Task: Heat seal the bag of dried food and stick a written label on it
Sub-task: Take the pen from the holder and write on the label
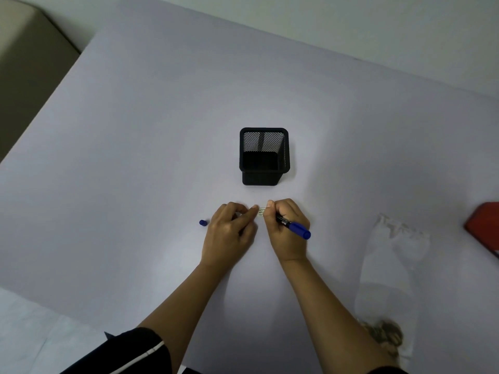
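The left hand (229, 233) pinches the small label (260, 211), its print too small to read; the right hand (286, 230) grips the blue pen (293, 226), tip hidden; a red object (483, 228) is cut off at the frame edge

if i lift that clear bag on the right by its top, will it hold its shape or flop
The bag looks thin, with a crumpled top, so it will probably flop. The food is bunched at its near end, so that end would likely sag and swing. It seems light, since most of it lies flat.
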Tool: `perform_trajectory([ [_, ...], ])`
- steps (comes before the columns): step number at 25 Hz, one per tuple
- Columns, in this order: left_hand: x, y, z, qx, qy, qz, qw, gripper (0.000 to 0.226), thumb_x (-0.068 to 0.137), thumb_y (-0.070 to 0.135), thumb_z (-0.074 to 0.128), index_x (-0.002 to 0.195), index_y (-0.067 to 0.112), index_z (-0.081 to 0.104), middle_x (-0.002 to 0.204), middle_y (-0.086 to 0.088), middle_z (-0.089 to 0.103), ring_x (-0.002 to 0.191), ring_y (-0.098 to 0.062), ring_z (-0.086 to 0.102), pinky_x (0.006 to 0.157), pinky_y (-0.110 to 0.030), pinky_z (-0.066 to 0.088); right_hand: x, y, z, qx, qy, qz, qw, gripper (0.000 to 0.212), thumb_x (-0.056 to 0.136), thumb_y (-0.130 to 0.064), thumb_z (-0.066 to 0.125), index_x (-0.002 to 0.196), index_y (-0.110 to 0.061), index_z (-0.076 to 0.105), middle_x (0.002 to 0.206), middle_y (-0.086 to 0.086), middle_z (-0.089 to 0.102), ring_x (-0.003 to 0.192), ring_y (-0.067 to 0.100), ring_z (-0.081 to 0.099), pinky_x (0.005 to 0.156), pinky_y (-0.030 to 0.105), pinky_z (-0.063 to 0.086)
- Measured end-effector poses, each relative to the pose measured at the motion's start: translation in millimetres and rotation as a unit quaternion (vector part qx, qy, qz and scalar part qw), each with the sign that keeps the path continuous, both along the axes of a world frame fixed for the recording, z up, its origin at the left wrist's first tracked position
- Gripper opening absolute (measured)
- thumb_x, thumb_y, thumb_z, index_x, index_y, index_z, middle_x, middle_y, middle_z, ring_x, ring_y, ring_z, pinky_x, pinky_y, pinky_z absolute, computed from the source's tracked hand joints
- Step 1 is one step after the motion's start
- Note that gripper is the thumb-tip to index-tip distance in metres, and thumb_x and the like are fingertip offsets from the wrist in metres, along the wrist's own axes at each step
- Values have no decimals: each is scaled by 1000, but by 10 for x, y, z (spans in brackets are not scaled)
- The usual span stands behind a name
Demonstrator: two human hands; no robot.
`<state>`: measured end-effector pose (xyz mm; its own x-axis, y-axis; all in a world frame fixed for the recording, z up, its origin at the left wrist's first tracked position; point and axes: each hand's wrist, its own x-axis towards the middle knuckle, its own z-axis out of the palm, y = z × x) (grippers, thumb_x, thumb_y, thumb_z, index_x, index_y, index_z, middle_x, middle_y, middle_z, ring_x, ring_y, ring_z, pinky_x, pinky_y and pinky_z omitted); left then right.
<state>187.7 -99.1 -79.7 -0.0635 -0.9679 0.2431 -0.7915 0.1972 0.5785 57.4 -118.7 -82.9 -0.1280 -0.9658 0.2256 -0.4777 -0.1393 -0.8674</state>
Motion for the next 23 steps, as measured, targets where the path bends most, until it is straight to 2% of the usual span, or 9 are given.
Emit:
perform_trajectory([
  [5,0,0,8,6,2,0,1000,26,86,18,55,102,9,73,84,-8,64,75,-18,59,63,-29,51,5,0,-2,3,-5,-5,1000,32,90,-21,49,65,-2,52,60,10,52,59,17,45,55,13,43],
  [13,1,2,-7,5,1,0,1000,26,86,18,54,103,9,73,83,-8,64,75,-18,58,63,-29,51,4,10,-8,-5,-5,8,1000,30,90,-21,51,68,-1,55,61,10,55,62,16,48,60,6,43],
  [20,-5,1,-7,9,-3,1,1000,27,86,18,54,103,9,73,84,-7,64,76,-18,59,64,-28,51,6,3,5,-11,-9,8,1000,41,94,-32,46,68,-2,54,61,9,54,62,17,47,58,10,44],
  [23,-1,3,-9,9,2,0,1000,26,86,18,55,103,9,73,84,-7,64,76,-18,58,64,-29,51,6,3,13,-12,-11,0,1000,40,93,-31,46,68,-2,54,61,9,54,61,16,47,57,9,44],
])
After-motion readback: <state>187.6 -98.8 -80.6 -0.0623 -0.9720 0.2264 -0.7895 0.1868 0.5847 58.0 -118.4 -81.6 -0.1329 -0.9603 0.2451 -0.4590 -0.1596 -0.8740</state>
